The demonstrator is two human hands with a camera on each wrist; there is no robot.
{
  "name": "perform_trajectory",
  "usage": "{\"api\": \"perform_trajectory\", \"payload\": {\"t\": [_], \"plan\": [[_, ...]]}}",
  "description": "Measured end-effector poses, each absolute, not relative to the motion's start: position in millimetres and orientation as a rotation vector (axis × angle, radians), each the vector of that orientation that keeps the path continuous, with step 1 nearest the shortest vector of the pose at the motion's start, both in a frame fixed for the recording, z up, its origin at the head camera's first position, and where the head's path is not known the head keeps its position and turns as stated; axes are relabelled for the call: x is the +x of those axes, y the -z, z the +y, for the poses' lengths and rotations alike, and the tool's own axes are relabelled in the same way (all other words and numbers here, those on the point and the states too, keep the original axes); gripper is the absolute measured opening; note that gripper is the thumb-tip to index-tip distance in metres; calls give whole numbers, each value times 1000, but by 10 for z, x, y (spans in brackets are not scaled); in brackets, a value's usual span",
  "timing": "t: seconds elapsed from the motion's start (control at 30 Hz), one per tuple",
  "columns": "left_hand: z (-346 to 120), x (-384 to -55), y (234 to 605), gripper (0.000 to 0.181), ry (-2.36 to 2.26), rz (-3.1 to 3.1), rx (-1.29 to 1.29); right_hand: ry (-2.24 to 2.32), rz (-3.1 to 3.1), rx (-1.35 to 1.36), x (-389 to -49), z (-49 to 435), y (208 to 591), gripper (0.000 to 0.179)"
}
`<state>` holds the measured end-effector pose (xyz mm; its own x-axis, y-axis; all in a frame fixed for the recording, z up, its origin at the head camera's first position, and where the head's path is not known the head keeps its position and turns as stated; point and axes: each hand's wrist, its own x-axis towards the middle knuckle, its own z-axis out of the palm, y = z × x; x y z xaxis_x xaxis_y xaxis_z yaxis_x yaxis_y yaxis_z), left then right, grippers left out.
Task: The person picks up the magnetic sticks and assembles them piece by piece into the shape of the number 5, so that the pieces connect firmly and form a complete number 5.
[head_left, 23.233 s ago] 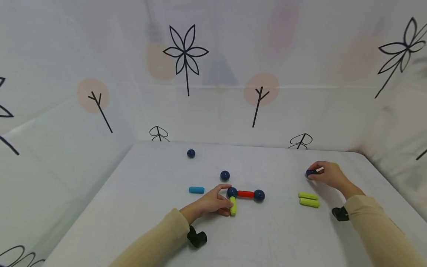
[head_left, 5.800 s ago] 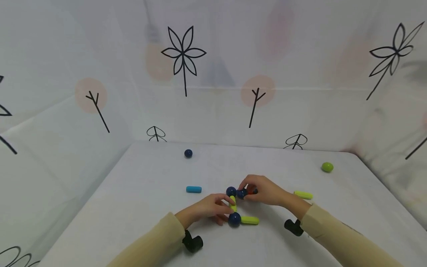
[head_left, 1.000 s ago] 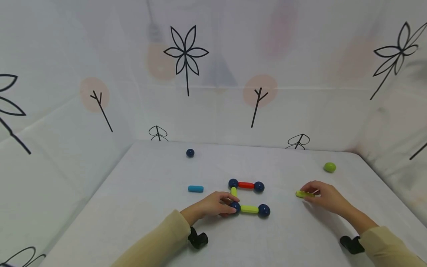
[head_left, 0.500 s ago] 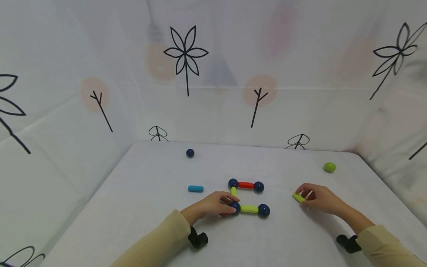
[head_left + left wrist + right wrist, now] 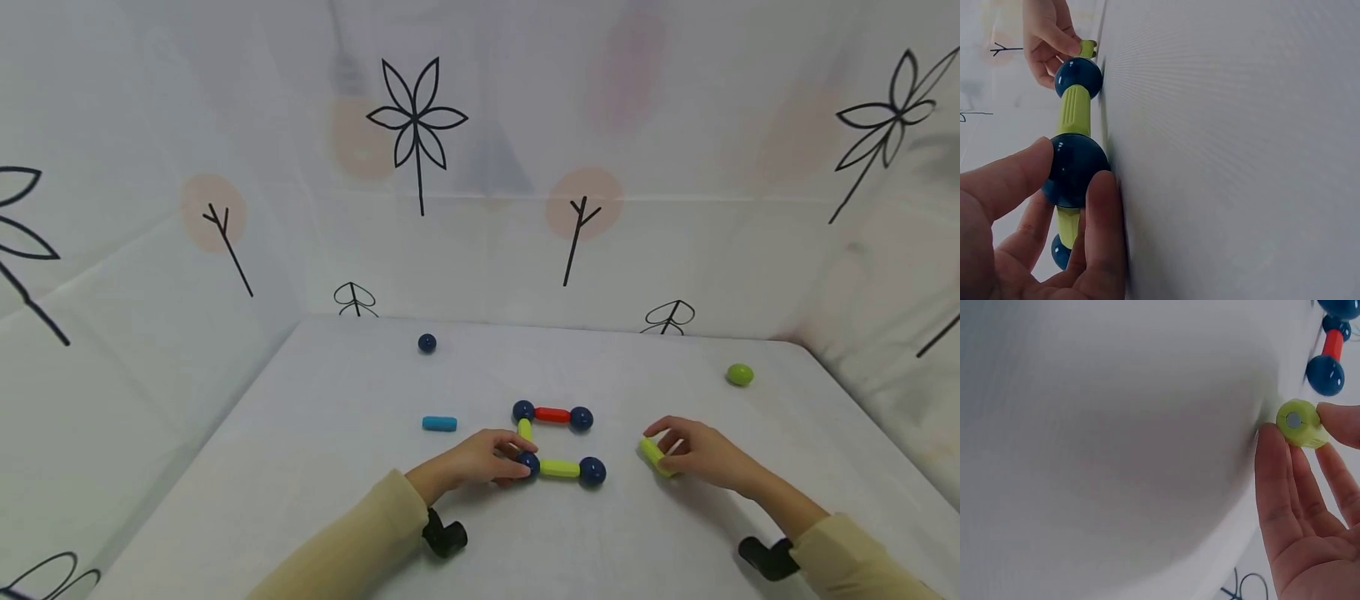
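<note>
My left hand (image 5: 480,458) pinches the dark blue ball (image 5: 1075,170) at the near left corner of a magnetic ball-and-rod figure, between thumb and fingers. From that ball one yellow-green rod (image 5: 559,469) runs right to another blue ball (image 5: 592,472). A second yellow-green rod (image 5: 525,429) leads back to a far ball (image 5: 523,410), where a red rod (image 5: 552,414) joins it to one more ball (image 5: 581,418). To the right of the figure, my right hand (image 5: 705,454) holds a loose yellow-green rod (image 5: 654,457) at a slant. Its round end shows a grey metal disc (image 5: 1294,420).
A light blue rod (image 5: 439,423) lies left of the figure. Farther back sit a lone dark blue ball (image 5: 427,343) on the left and a green ball (image 5: 740,374) on the right. White patterned cloth walls border the white table (image 5: 360,383).
Over the last second my right hand has brought the yellow-green rod left and nearer, turning it. Since earlier frames, the red rod and more balls have joined the figure. The left hand stays put.
</note>
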<state>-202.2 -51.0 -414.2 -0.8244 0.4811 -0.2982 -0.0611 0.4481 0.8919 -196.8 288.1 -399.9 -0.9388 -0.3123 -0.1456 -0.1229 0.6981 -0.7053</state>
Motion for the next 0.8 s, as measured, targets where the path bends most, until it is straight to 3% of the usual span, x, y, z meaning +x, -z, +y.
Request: {"api": "perform_trajectory", "payload": {"t": [0.8], "plan": [[-478, -2061, 4143, 29, -1348, 2228, 333, 1355, 2292, -324, -1834, 2527, 3999, 41]]}}
